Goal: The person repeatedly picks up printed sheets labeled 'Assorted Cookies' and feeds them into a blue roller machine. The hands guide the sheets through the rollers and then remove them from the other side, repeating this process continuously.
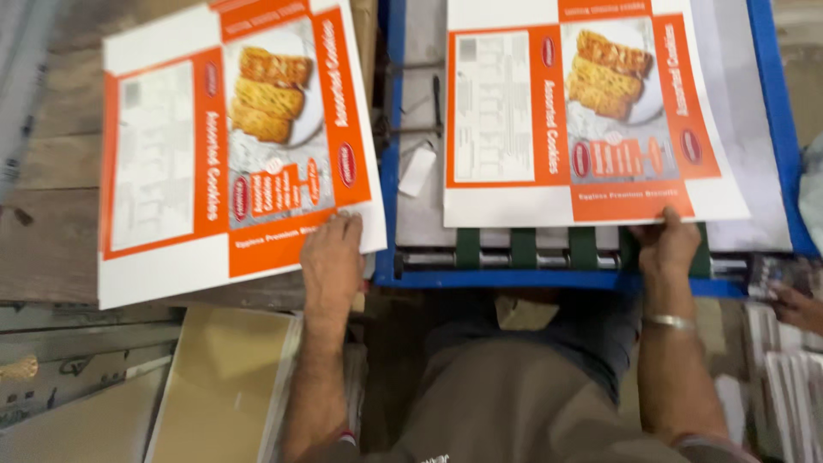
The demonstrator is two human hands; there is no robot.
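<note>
My left hand (333,260) grips the near right corner of a stack of flat printed carton sheets (223,146), orange and white with a biscuit picture, lying tilted on a wooden surface at the left. My right hand (664,244) holds the near edge of another sheet of the same kind (583,111), which lies flat on the grey bed of a blue-framed machine (390,180). A metal bangle (669,321) sits on my right wrist.
Green belts and a metal roller (523,253) run along the machine's near edge. Brown cardboard sheets (223,377) lie below the left stack. Another person's hand (797,304) shows at the right edge, beside stacked white sheets (789,386).
</note>
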